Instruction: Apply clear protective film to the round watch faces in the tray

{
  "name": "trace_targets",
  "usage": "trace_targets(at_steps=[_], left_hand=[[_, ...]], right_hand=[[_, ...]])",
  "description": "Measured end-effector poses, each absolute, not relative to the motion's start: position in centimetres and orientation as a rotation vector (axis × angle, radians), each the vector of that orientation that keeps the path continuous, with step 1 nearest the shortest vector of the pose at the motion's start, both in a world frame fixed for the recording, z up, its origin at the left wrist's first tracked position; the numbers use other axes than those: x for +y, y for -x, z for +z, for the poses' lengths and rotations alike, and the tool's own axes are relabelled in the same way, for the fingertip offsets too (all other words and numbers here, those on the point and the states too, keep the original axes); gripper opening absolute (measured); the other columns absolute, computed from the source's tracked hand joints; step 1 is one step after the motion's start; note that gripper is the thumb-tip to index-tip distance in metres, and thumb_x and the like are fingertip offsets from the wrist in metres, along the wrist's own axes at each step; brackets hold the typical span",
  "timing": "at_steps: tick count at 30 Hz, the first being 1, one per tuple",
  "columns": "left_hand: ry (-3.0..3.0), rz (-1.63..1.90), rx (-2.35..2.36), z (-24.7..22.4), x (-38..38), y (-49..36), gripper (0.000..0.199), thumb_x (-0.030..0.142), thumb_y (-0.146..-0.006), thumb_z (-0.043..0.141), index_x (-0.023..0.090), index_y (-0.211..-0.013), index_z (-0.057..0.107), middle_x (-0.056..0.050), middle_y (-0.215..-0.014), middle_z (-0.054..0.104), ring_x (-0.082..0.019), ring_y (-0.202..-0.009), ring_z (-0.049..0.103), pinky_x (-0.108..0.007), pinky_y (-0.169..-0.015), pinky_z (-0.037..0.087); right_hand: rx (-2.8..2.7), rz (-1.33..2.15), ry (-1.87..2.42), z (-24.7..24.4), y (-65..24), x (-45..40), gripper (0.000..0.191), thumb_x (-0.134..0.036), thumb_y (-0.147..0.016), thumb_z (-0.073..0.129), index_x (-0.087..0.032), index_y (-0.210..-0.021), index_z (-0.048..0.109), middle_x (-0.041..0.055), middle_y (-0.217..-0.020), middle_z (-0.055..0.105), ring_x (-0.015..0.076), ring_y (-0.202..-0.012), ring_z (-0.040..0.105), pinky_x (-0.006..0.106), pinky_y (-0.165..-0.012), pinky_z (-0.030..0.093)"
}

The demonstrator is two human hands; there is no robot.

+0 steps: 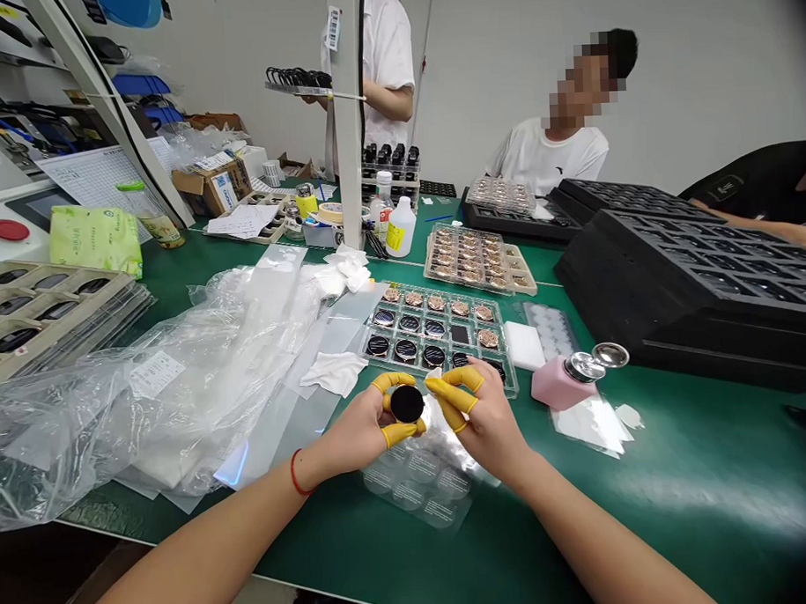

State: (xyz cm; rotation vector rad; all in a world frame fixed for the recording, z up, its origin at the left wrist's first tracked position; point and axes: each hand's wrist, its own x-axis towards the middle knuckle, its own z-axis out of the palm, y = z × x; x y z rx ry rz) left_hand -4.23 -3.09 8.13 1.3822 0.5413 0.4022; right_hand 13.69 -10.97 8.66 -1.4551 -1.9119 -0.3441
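My left hand, in yellow finger cots, grips a round black disc by its rim, its dark face turned up towards me. Just right of it, my right hand has its cot-covered fingers pinched on a small white wipe. Behind both hands lies a clear tray with round black and copper-coloured parts in its pockets. Under my hands is a clear sheet of round film labels on the green table.
A pink dispenser bottle with its lid open stands right of my hands, near a white pad. Plastic bags spread over the left. Black trays are stacked at right. A seated person and a standing person are across the table.
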Motion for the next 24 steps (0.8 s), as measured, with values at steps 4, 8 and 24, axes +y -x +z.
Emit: trace_targets(at_steps=[4, 8, 24], left_hand=[[-1.395, 0.416, 0.518, 8.0, -3.2, 4.2, 0.046, 0.021, -0.075, 0.068, 0.022, -0.115, 0.045, -0.004, -0.101, 0.060, -0.016, -0.084, 0.062, -0.029, -0.075, 0.050], [-1.358, 0.490, 0.555, 7.3, -3.0, 4.1, 0.048, 0.021, -0.075, 0.068, 0.022, -0.116, 0.043, -0.003, -0.101, 0.058, -0.016, -0.086, 0.061, -0.031, -0.079, 0.050], [-1.359, 0.557, 0.612, 7.3, -2.2, 4.1, 0.050, 0.026, -0.074, 0.070, 0.022, -0.115, 0.040, -0.002, -0.093, 0.062, -0.018, -0.085, 0.065, -0.032, -0.080, 0.050]], right_hand=[[-1.994, -0.342, 1.444, 8.5, -12.7, -11.1, 0.029, -0.010, -0.084, 0.050, -0.024, -0.107, 0.061, 0.0045, -0.088, 0.060, 0.0181, -0.084, 0.050, 0.051, -0.097, 0.037], [-2.023, -0.345, 1.476, 8.1, -12.1, -11.5, 0.033, -0.010, -0.084, 0.049, -0.026, -0.111, 0.059, 0.0044, -0.087, 0.060, 0.0186, -0.084, 0.051, 0.051, -0.097, 0.037], [-1.804, -0.053, 1.437, 7.8, -12.4, -11.2, 0.023, -0.013, -0.086, 0.049, -0.026, -0.100, 0.063, 0.0034, -0.089, 0.063, 0.0168, -0.084, 0.058, 0.046, -0.090, 0.044]])
